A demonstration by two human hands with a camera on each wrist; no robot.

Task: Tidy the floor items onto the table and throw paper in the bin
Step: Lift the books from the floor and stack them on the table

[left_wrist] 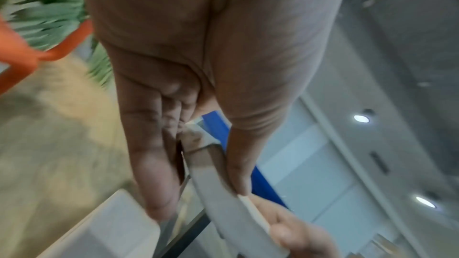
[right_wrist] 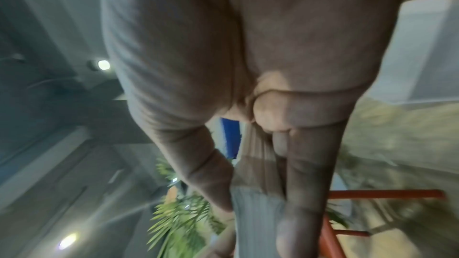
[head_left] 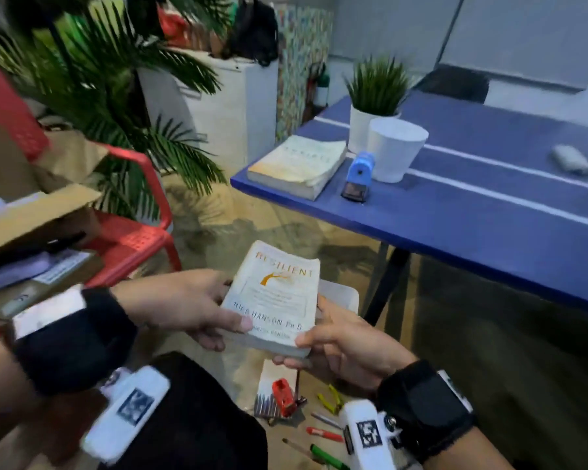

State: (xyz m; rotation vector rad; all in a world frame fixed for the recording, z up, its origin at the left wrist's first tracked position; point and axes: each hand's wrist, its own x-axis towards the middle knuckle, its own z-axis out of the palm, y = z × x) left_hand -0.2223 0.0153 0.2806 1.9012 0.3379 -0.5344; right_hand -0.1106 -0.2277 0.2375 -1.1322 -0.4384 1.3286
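Observation:
A white paperback titled "Resilient" (head_left: 275,296) is held flat in the air above the floor, left of the blue table (head_left: 489,212). My left hand (head_left: 231,330) grips its left edge, thumb on the cover and fingers beneath. My right hand (head_left: 296,351) grips its near right corner the same way. In the left wrist view the thumb and fingers of my left hand (left_wrist: 198,197) pinch the book (left_wrist: 223,203). The right wrist view shows my right hand (right_wrist: 255,209) clamped over the page edges of the book (right_wrist: 255,160). A second pale book (head_left: 297,166) lies on the table's near corner.
On the table stand a blue sharpener (head_left: 358,176), a white pot (head_left: 396,149) and a potted plant (head_left: 375,96); a pale crumpled object (head_left: 572,159) lies at the right. On the floor lie a red tool (head_left: 283,395), yellow pliers (head_left: 331,398) and pens (head_left: 323,434). A red chair (head_left: 133,239) stands at the left.

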